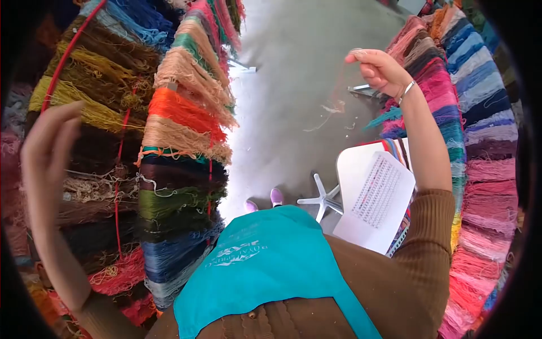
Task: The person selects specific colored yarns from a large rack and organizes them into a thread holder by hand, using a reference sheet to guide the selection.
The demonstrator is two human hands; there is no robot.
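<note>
My right hand [384, 70] is raised over the aisle with thumb and forefinger pinched together. Fine pale thread shows at those fingertips, and a faint reddish strand trails below them. A small wispy thread tuft [337, 106] appears under the hand, against the grey floor. On the other side, my left hand [53, 141] is smeared by motion, its fingers bent upward in front of dark brown yarn hanks [93, 141]. Mustard yarn hanks [96, 110] hang close to its fingertips.
Racks of hanging yarn, with orange hanks [183, 110] and pink hanks [488, 198], line both sides. Red cords [121, 169] run down the left rack. At right, a printed chart sheet [379, 189] lies on a white table [353, 161] with a star-shaped base [320, 198].
</note>
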